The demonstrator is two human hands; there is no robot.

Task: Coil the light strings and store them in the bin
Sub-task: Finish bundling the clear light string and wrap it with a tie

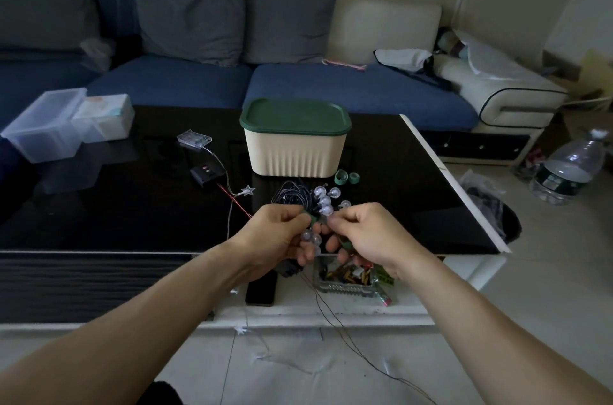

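Head view shows us pinching the coiled dark-wired string of clear globe bulbs (315, 205) between left hand (282, 232) and right hand (365, 232) at centre frame; the lidded cream ribbed bin (295, 152) sits directly above.

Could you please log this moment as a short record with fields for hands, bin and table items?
left hand: left hand grips coiled dark-wired string of clear globe bulbs
right hand: right hand pinches green tie strap at the coil
bin: cream ribbed plastic bin, dark green lid on
table: glossy black table bears clear battery box, two green tape rolls
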